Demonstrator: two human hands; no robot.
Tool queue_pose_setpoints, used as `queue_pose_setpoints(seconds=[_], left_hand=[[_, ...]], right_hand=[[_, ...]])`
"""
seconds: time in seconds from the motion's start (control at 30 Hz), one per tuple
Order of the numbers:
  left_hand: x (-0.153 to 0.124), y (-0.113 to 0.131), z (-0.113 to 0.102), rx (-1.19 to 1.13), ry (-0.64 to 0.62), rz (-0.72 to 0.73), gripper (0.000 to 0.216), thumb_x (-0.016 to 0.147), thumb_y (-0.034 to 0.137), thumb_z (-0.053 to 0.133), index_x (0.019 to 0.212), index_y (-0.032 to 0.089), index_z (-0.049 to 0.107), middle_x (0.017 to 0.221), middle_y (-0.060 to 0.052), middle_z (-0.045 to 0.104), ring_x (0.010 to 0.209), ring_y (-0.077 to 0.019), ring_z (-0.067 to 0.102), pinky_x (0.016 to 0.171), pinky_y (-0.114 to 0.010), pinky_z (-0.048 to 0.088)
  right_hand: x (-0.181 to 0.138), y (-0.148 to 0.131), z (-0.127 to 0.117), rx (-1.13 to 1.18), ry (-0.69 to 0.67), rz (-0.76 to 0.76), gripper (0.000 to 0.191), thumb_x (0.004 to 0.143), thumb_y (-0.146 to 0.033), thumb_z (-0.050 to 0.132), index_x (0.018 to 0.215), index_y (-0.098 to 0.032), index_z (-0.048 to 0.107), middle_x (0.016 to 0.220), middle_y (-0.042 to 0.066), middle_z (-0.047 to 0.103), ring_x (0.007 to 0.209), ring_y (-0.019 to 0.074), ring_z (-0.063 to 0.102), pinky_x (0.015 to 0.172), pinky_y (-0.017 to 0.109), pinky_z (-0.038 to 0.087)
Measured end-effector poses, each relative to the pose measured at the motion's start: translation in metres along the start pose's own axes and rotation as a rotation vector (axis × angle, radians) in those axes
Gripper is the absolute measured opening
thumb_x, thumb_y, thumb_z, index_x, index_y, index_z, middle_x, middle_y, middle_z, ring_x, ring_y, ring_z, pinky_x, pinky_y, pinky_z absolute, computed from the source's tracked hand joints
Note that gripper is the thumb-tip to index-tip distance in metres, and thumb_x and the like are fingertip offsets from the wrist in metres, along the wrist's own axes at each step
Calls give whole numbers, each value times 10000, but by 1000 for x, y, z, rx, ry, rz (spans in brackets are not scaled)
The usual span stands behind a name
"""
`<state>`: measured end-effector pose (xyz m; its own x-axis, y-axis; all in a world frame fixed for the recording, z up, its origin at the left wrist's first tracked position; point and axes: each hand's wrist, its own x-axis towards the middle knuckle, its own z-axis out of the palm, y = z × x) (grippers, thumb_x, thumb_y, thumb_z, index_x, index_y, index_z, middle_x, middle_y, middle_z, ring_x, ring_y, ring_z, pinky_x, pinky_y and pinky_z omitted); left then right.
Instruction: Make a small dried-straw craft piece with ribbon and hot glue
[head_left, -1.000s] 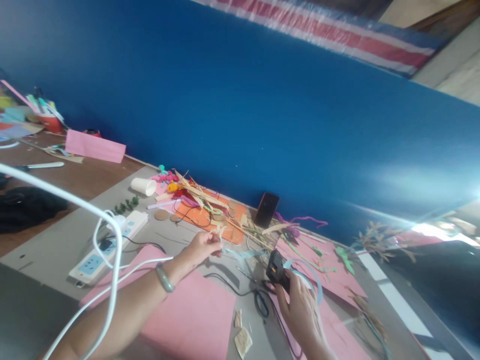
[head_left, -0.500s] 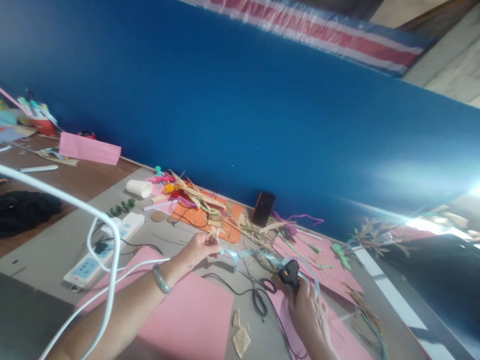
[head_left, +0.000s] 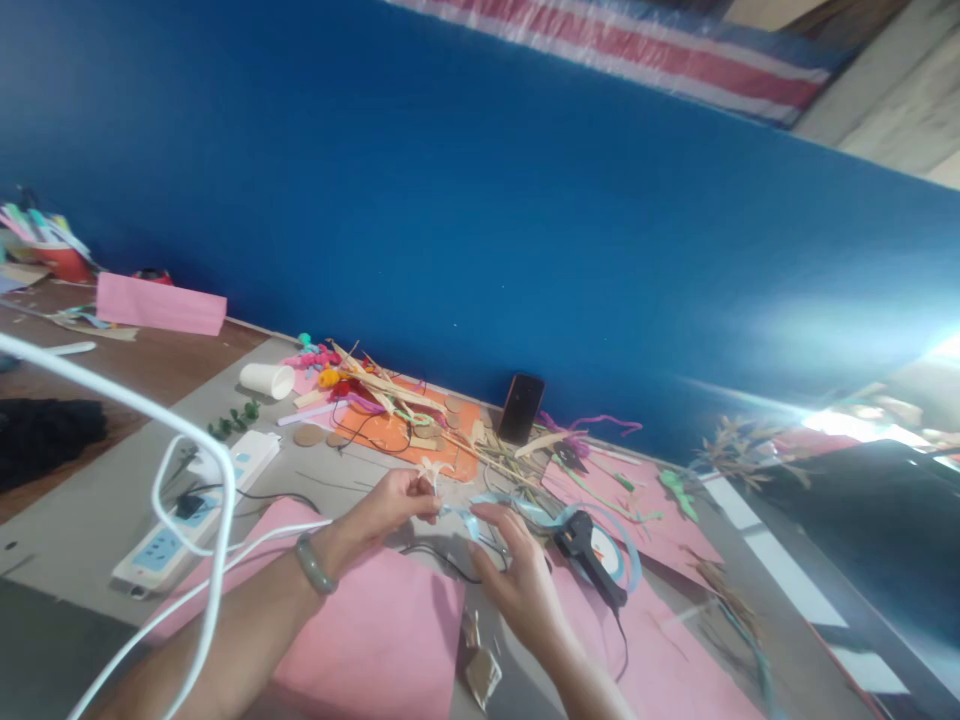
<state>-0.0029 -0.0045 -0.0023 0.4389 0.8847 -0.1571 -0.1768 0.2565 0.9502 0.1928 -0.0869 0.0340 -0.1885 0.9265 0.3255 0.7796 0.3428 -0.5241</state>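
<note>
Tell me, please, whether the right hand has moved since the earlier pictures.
Yes: against the smartphone, the right hand has moved left, from its lower right to almost directly below it in view, leaving the black glue gun behind.

Around six o'clock are one left hand (head_left: 401, 502), one right hand (head_left: 521, 580) and one flower (head_left: 433, 470); at five, one glue gun (head_left: 596, 566) and one ribbon roll (head_left: 611, 550). One phone (head_left: 521, 408) is at four, one power strip (head_left: 171, 541) at eight, one white cup (head_left: 264, 379) and one red cup (head_left: 64, 264) at nine.
</note>
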Motion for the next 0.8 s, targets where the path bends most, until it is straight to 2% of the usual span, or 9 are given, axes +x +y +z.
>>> queue_pose_setpoints(seconds=[0.13, 0.2, 0.33, 0.43, 0.53, 0.63, 0.73, 0.8], left_hand=[[-3, 4, 1, 2, 35, -4, 237, 648, 304, 747, 703, 150, 576, 582, -13, 650, 570, -128, 594, 601, -236, 427], [-4, 5, 3, 8, 59, -15, 226, 652, 293, 740, 714, 150, 576, 586, -10, 651, 568, -126, 591, 591, -232, 423], [-2, 1, 3, 4, 89, -13, 213, 669, 288, 730, 735, 154, 579, 597, -4, 654, 570, -122, 591, 598, -231, 426], [3, -5, 1, -4, 59, 37, 217, 658, 289, 743, 691, 157, 574, 576, 3, 635, 578, -125, 588, 620, -239, 440], [8, -9, 0, 9, 38, 83, 218, 646, 283, 747, 631, 158, 568, 558, 1, 621, 568, -126, 576, 610, -243, 441], [9, -10, -1, 29, 21, 96, 208, 644, 273, 742, 607, 152, 577, 557, -5, 617, 562, -126, 566, 591, -242, 431], [7, -9, -1, 45, 31, 100, 195, 653, 266, 731, 613, 145, 583, 583, -11, 624, 587, -131, 574, 603, -244, 434], [6, -9, -1, 64, 56, 94, 188, 664, 269, 720, 631, 143, 586, 603, -18, 632, 597, -132, 578, 605, -243, 430]], right_hand=[[10, -9, 17, 5, 106, -46, 39, 849, -243, 573, 857, -213, 596, 861, 32, 644, 841, 207, 583, 780, 340, 415], [10, -10, 21, -48, 129, -55, 69, 838, -227, 582, 772, -208, 574, 772, 7, 623, 767, 189, 565, 741, 325, 380], [11, -12, 26, -137, 160, -83, 102, 847, -243, 576, 754, -203, 559, 736, 0, 594, 744, 185, 538, 723, 325, 337], [14, -12, 29, -155, 183, -87, 57, 842, -261, 586, 844, -205, 576, 827, 25, 614, 810, 208, 546, 750, 343, 350], [18, -10, 34, -126, 173, -77, 267, 802, -261, 623, 1056, -203, 565, 1052, 76, 624, 971, 250, 553, 828, 380, 386], [22, -5, 41, -40, 135, -68, 513, 738, -214, 636, 1231, -194, 493, 1208, 113, 596, 1110, 289, 536, 914, 427, 404], [26, -1, 46, 147, 72, -5, 651, 670, -158, 615, 1295, -198, 438, 1215, 113, 612, 1118, 287, 566, 942, 436, 429], [28, -1, 47, 300, 12, 62, 699, 640, -125, 599, 1311, -207, 418, 1147, 87, 651, 1052, 256, 610, 920, 404, 459]])
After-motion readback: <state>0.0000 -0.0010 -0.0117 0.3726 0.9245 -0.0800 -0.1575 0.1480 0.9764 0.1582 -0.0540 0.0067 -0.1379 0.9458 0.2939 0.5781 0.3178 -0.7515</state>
